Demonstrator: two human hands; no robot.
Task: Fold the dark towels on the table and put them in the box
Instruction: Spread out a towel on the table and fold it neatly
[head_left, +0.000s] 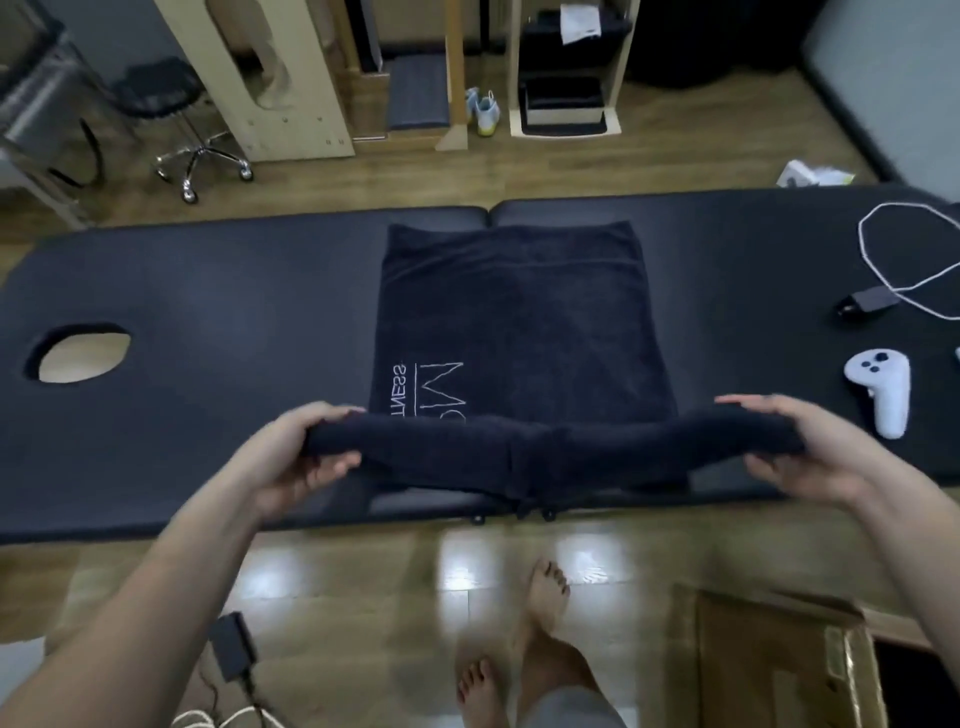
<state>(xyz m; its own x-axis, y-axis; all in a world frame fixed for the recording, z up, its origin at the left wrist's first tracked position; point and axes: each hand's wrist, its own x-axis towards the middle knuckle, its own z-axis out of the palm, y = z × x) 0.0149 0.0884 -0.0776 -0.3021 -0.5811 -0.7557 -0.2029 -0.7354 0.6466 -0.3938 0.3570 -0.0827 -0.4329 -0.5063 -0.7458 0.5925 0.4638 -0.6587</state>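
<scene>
Both arms reach forward, left hand (306, 457) and right hand (795, 447) each gripping with curled fingers.

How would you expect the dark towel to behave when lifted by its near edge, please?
Probably floppy: the dark towel sags in the middle between the left hand and the right hand. Likely light, since end grips alone raise its edge. Its fuzzy pile may drag on the table.
</scene>
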